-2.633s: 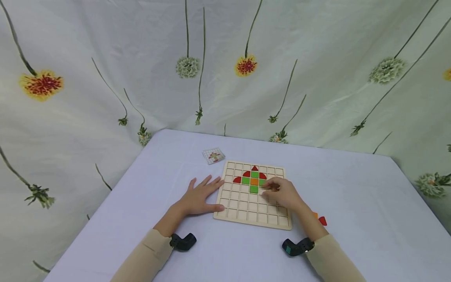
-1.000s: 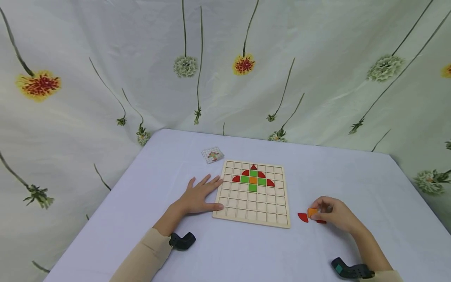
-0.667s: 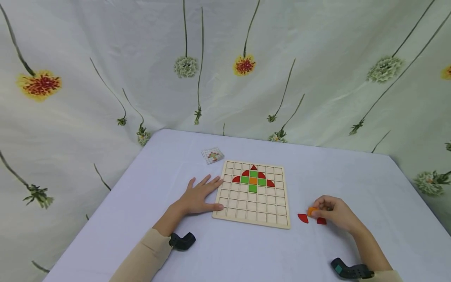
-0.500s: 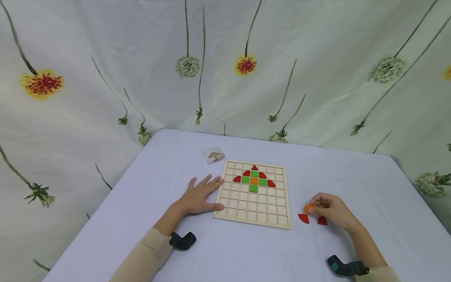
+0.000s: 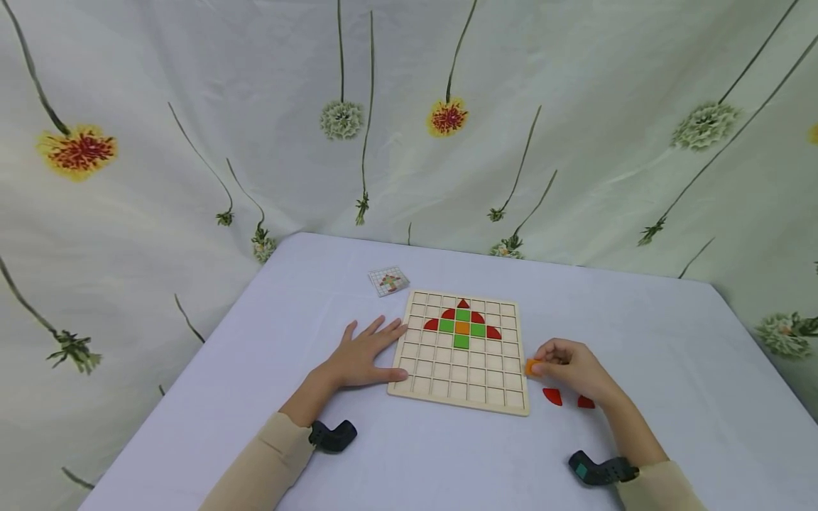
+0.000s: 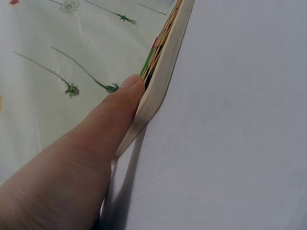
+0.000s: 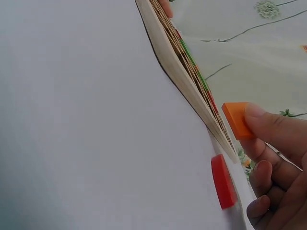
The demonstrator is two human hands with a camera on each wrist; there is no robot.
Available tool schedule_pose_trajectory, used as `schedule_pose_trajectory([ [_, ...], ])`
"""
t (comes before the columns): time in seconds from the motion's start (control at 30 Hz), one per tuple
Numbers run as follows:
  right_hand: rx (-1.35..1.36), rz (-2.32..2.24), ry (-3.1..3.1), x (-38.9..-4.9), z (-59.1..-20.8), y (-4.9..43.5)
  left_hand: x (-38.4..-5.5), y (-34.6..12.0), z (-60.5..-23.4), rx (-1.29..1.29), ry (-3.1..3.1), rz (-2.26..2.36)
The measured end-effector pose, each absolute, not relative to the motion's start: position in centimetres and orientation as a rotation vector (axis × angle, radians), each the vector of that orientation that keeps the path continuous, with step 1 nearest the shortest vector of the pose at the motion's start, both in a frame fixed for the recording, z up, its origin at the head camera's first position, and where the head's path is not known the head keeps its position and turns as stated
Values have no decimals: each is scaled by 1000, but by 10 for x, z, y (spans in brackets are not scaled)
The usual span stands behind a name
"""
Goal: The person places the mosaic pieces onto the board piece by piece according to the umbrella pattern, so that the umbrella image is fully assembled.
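A wooden grid board [image 5: 456, 383] lies mid-table with red, green and orange tiles set in its upper cells, in an arrow-like pattern. My left hand [image 5: 361, 356] lies spread at the board's left edge, its thumb and fingertips on the rim; in the left wrist view the thumb [image 6: 108, 120] rests on the corner. Between thumb and fingers my right hand [image 5: 571, 367] pinches an orange square tile [image 7: 236, 120], close by the board's right edge. Two red quarter-round tiles, one nearer the board [image 5: 552, 397] and one under the right wrist [image 5: 585, 402], lie on the table.
Behind the board's upper left corner lies a small pattern card [image 5: 388, 282] showing a similar coloured figure. A white cloth covers the table [image 5: 447, 461]. A flowered curtain [image 5: 396, 163] hangs behind the far edge.
My right hand left the board, picked up the orange tile from beside the red ones and carried it left to the board's edge. A red tile now shows at the pattern's right end. Left hand unmoved.
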State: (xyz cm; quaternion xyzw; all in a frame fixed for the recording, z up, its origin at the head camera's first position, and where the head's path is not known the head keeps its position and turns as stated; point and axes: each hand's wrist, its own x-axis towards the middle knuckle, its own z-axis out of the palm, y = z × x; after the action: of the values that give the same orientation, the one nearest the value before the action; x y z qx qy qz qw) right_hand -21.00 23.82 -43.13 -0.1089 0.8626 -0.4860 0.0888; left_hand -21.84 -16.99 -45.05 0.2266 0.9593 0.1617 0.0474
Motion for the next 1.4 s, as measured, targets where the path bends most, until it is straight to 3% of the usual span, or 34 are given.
schedule_pose_trajectory([
  [1.4, -569, -1552, 2552, -227, -436, 129, -217, -168, -445, 666, 2903, 500],
])
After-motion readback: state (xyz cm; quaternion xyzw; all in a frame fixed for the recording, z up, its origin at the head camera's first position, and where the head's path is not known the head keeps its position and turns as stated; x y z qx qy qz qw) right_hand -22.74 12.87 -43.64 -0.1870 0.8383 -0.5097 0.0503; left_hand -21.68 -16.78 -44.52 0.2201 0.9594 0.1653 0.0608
